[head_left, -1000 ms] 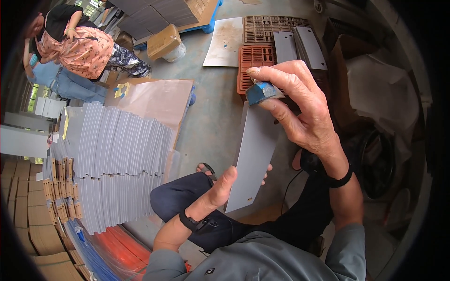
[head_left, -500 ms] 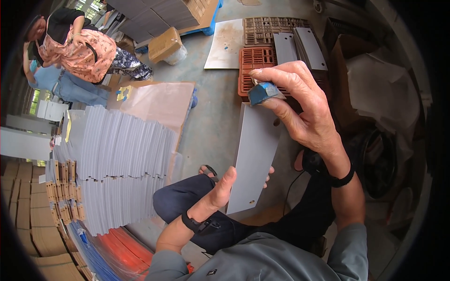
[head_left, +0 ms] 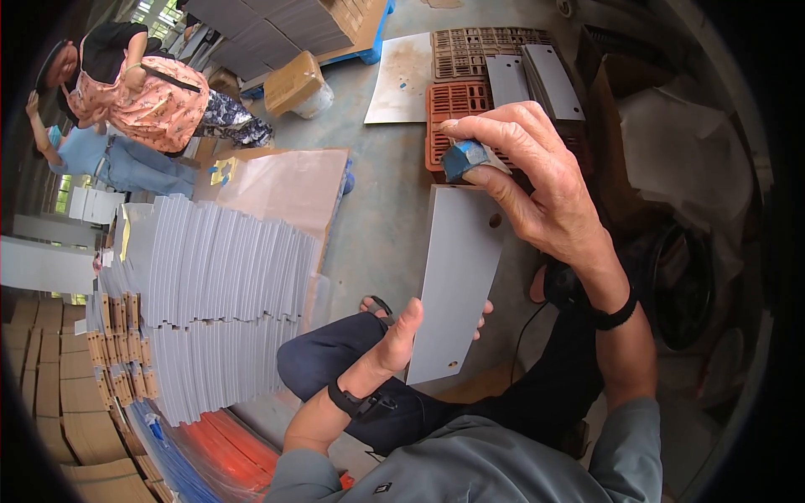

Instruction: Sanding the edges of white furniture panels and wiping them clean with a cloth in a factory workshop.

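My left hand [head_left: 397, 337] is wrapped round a long grey panel [head_left: 457, 285] and props it at a tilt above my lap. The thumb lies on the panel's left edge, and fingertips show past its right edge. A dark hole sits near the panel's top corner and a smaller one near its bottom end. Between thumb and fingers, my right hand [head_left: 537, 180] pinches a small angular block [head_left: 464, 159] with blue faces, close over the panel's upper end. Whether the block touches the panel, I cannot tell.
Tall rows of grey panels [head_left: 226, 260] stand stacked at the left, beside a paper-covered pallet [head_left: 285, 184]. More panels [head_left: 553, 80] lie on brown and orange plastic crates [head_left: 453, 105] ahead. Two people [head_left: 151, 109] stand at the far left. A cardboard carton [head_left: 292, 82] rests behind.
The block in my right hand has turned a little and moved slightly left. My left hand and the panel have barely shifted. A person at far left has moved their arms.
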Demonstrator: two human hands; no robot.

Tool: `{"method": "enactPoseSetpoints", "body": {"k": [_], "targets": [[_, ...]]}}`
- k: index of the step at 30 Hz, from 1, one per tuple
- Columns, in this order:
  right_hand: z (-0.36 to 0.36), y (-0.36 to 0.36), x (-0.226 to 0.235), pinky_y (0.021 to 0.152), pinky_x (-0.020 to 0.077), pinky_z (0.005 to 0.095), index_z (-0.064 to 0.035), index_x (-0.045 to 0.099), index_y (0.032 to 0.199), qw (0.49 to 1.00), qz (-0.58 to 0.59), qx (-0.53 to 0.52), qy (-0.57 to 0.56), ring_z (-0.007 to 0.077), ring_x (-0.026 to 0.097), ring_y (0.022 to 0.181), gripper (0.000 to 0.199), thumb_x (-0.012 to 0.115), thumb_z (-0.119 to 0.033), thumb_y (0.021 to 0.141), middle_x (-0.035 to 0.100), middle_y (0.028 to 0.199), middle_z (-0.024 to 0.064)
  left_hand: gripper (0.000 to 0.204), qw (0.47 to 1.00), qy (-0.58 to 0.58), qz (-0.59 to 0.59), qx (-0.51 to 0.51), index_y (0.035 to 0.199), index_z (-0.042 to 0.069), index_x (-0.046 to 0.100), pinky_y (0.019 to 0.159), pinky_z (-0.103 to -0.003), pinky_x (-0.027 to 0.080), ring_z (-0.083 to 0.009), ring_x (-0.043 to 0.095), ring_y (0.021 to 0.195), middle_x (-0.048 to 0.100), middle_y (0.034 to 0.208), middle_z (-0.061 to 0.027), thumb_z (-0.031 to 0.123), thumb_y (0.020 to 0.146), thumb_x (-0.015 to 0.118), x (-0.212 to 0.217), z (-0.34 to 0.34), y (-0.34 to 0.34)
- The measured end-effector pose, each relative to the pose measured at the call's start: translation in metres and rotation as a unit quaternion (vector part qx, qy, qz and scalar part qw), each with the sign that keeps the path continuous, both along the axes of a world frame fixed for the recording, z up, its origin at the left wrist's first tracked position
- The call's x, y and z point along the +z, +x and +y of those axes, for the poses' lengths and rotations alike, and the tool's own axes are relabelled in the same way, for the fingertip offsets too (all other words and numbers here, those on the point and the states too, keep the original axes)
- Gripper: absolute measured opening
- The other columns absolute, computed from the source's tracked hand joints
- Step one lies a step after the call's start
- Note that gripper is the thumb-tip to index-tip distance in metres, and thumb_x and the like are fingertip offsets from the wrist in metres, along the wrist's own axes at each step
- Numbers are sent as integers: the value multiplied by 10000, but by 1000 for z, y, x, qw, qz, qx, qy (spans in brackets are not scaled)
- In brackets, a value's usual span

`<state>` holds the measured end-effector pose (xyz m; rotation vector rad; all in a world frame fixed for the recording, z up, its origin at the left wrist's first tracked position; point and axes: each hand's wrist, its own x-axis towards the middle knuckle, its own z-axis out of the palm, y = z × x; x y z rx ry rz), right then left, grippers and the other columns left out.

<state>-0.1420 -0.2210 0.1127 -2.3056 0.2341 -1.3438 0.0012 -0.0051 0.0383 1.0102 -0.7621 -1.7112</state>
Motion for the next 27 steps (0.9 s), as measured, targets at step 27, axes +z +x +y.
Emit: {"method": "enactPoseSetpoints", "body": {"k": [27], "targets": [[0,-1,4,886,472,393,-87,689,1245,999,-5,41,6,264,567,938,404,751,-45,848,651,1005,72,1071,1000,4,23,-10,1466,-39,453,959,-409,549,-247,650,1090,605,1337,-198,870,908,359,0,3,3]]}}
